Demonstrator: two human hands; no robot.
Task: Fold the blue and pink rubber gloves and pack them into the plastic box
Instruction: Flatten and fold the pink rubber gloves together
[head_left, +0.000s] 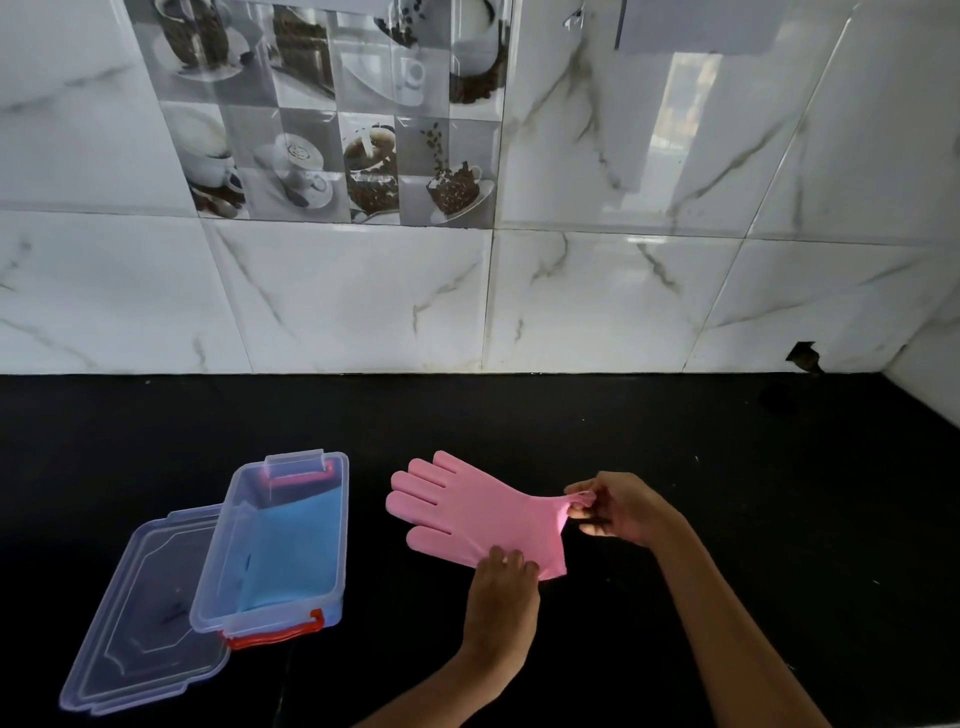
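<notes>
Head view: blue glove (291, 545) blurred inside plastic box (215, 582).

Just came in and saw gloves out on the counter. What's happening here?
A person is packing rubber gloves into a clear plastic box. The blue glove already lies inside it, and the lid sits off beside the box. Both hands grip the pink glove at its cuff end: the right hand stretches one corner, the left hand pinches the other. It is not folded yet.
</notes>
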